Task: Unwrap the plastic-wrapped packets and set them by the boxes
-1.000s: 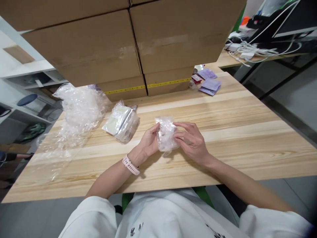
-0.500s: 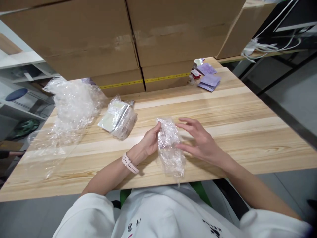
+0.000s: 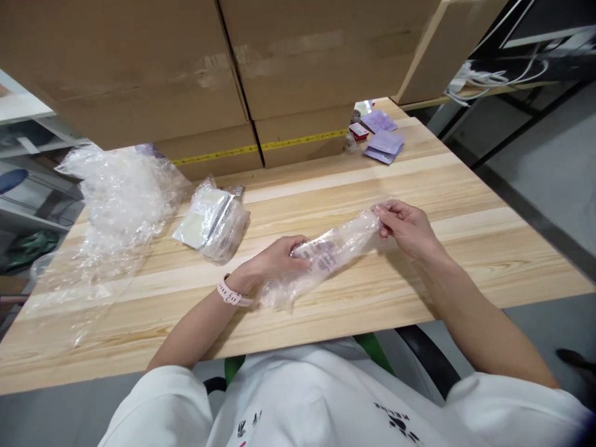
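Observation:
A clear crinkled plastic bag (image 3: 326, 254) is stretched out between my two hands above the wooden table (image 3: 465, 261). My left hand (image 3: 274, 259), with a pale pink watch strap on its wrist, is closed on the bag's lower left part, where something small and dark shows through the film. My right hand (image 3: 406, 226) pinches the bag's upper right end. The bag lies slanted, its loose tail trailing toward the table's near edge.
A clear packet of flat items (image 3: 212, 222) lies left of my hands, beside a heap of loose plastic film (image 3: 116, 205). Large cardboard boxes (image 3: 233, 74) line the table's far side. Purple sachets (image 3: 382, 141) and a small red box (image 3: 358, 131) lie at the far right.
The bag was bunched between both hands, then hung from my left hand. Now my right hand has taken its end and drawn it out to the right.

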The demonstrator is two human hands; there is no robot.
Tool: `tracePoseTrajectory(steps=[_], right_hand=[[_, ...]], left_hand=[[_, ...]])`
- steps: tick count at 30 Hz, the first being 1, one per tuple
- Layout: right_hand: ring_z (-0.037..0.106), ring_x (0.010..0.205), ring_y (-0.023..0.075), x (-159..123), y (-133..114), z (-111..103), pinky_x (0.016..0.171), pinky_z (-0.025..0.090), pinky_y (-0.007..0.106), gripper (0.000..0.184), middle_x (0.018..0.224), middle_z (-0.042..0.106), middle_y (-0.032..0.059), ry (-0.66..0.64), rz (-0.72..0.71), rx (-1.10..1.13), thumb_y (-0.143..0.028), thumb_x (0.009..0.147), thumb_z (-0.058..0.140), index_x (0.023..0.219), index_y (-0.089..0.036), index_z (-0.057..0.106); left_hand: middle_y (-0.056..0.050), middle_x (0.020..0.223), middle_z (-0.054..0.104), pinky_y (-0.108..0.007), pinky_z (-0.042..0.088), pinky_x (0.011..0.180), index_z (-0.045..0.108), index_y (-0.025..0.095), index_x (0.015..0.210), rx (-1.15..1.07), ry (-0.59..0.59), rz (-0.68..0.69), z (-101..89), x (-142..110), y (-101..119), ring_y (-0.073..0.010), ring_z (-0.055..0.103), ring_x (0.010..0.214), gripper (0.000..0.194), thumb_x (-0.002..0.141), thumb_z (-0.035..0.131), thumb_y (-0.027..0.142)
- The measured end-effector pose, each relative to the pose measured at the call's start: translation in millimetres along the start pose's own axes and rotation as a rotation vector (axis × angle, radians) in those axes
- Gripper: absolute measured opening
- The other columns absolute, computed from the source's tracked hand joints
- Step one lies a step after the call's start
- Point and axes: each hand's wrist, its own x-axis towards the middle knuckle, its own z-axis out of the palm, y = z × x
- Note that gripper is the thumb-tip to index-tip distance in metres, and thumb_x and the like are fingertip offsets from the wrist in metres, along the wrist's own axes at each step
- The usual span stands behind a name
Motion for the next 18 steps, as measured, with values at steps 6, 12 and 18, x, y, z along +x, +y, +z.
tracePoseTrajectory(steps=[6, 12, 18], right_hand=[[0.067, 0.103, 0.0281, -10.2, 13.2, -14.3, 0.081, 0.061, 0.046, 0.045, 0.127, 0.064, 0.0133, 0.287, -0.360, -0.460, -0.046, 0.088, 0.071, 0.128, -0.028, 0.063], [0.051, 0.141, 0.0351, -24.4, -6.2, 0.0, 0.116, 0.039, 0.060, 0.051, 0.147, 0.061, 0.0079, -0.465, -0.692, -0.718, -0.045, 0.088, 0.076, 0.136, -0.034, 0.065], [0.063, 0.129, 0.0299, -5.8, 18.0, 5.7, 0.113, 0.040, 0.056, 0.024, 0.135, 0.071, 0.0070, -0.555, -0.593, -0.668, -0.040, 0.098, 0.061, 0.112, -0.028, 0.077]], left_hand=[[-0.013, 0.126, 0.068, -0.049, 0.045, 0.104, 0.068, 0.020, 0.120, 0.625, 0.448, 0.241, -1.2, -1.9, 1.6, -0.0333, 0.058, 0.120, 0.033, 0.087, 0.070, 0.021], [-0.016, 0.139, 0.060, -0.056, 0.040, 0.111, 0.060, 0.021, 0.123, 0.859, 0.169, 0.341, 28.0, -17.5, 1.1, -0.0392, 0.051, 0.132, 0.055, 0.074, 0.084, 0.026], [-0.016, 0.127, 0.067, -0.046, 0.048, 0.098, 0.060, 0.020, 0.100, 0.751, 0.241, 0.305, 17.8, -18.6, -13.8, -0.0308, 0.061, 0.117, 0.014, 0.093, 0.050, 0.013]])
